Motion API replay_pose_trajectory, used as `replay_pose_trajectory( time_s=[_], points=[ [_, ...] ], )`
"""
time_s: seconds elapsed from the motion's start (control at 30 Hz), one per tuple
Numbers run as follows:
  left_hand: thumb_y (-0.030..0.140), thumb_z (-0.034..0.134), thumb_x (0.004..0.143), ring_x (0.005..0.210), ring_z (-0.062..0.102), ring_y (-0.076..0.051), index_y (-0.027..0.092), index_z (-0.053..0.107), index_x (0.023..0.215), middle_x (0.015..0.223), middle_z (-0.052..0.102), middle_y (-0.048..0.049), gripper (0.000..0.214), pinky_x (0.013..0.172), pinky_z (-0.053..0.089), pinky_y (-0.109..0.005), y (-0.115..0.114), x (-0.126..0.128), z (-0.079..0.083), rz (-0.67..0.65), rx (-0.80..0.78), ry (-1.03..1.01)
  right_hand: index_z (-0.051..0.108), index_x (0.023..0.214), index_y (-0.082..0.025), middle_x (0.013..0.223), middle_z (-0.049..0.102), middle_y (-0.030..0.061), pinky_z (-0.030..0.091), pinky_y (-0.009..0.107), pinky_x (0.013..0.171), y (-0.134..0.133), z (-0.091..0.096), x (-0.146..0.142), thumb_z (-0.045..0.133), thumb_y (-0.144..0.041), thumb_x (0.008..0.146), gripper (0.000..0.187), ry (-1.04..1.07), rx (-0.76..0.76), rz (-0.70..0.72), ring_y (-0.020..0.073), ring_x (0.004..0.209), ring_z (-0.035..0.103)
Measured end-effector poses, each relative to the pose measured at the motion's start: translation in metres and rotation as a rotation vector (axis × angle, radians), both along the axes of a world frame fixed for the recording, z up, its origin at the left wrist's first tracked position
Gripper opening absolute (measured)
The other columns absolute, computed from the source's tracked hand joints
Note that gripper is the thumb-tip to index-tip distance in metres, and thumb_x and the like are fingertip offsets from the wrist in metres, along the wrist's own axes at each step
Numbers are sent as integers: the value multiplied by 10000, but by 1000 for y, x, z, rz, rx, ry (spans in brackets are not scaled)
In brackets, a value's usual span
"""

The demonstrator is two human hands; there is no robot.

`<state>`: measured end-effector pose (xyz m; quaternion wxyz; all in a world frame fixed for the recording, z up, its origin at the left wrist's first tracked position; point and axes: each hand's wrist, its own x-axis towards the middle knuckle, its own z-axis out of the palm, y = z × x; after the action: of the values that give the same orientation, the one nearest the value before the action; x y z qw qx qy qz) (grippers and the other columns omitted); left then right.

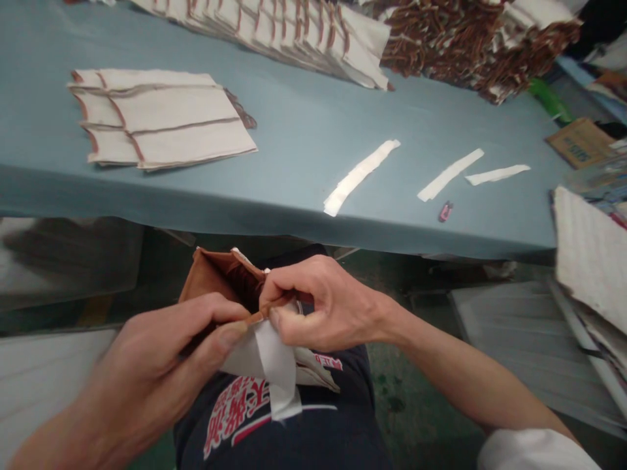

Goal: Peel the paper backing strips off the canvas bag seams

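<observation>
Just in front of the table edge, above my lap, I hold a brown and white fabric piece [208, 277] with a brown folded edge. My left hand [181, 346] pinches that edge between thumb and fingers. Close beside it, my right hand [318, 303] pinches the same edge, its fingertips partly hidden behind the thumb. A white strip [279, 378] hangs down from the edge between the two hands, over a dark apron [337, 418] with red and white lettering. How the strip is joined to the edge I cannot tell.
On the blue-covered table [294, 170] lie a stack of white panels with brown edging [171, 117], several loose white strips [362, 176] and a small pink item [445, 211]. Behind are more overlapping panels [294, 32] and a brown fabric heap [455, 46]. A cardboard box [580, 142] is at right.
</observation>
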<state>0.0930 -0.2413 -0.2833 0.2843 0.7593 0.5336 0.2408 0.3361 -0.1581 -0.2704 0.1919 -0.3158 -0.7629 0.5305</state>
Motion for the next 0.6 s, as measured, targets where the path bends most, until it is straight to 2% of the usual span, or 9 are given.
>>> replay_pose_trajectory(
  time_s=[0.07, 0.13, 0.23, 0.33, 0.47, 0.53, 0.6],
  points=[
    [409, 430, 1182, 617, 676, -122, 266, 723, 903, 733, 721, 50, 429, 635, 487, -237, 7, 3, -4, -86, 79, -5, 689, 772, -175, 700, 583, -57, 342, 237, 605, -3, -6, 0, 620, -172, 764, 69, 49, 81, -3, 89, 623, 441],
    [396, 457, 1179, 601, 662, -134, 258, 709, 880, 698, 678, 48, 416, 607, 453, -263, 13, 2, -14, -140, 206, 20, 676, 769, -176, 697, 568, -59, 348, 228, 596, -5, -11, -2, 600, -160, 754, 79, 113, 97, -10, 86, 617, 447],
    [393, 476, 1191, 528, 597, -113, 257, 649, 865, 662, 632, 76, 394, 551, 387, -268, 18, -3, -31, -168, 301, -19, 646, 767, -180, 704, 557, -53, 352, 211, 557, -6, -16, -5, 551, -164, 762, 97, 207, -25, -4, 84, 603, 441],
    [452, 465, 1212, 510, 530, -93, 247, 573, 822, 642, 574, 94, 453, 553, 358, -257, 18, -7, -38, -165, 268, -88, 637, 782, -184, 707, 553, -51, 355, 205, 537, -7, -19, -7, 537, -172, 777, 101, 248, -84, 1, 84, 593, 440],
    [546, 413, 1214, 588, 543, -92, 236, 593, 883, 721, 575, 80, 488, 595, 373, -246, 19, -2, -25, -208, 192, -186, 664, 824, -188, 728, 614, -45, 410, 223, 624, -8, -22, -5, 550, -142, 785, 129, 230, 151, 8, 92, 624, 508],
    [527, 376, 1225, 629, 569, -94, 236, 622, 932, 762, 599, 71, 481, 626, 400, -235, 22, 2, -13, -232, 153, -258, 677, 844, -194, 744, 648, -38, 430, 234, 660, -8, -20, -3, 556, -141, 801, 139, 193, 261, 22, 101, 642, 543],
    [468, 423, 1222, 630, 568, -99, 233, 623, 889, 752, 615, 68, 454, 641, 413, -233, 25, 6, -5, -234, 115, -267, 689, 860, -197, 766, 685, -28, 444, 240, 685, -7, -16, 0, 564, -139, 829, 141, 145, 335, 26, 110, 667, 584]
  ],
)
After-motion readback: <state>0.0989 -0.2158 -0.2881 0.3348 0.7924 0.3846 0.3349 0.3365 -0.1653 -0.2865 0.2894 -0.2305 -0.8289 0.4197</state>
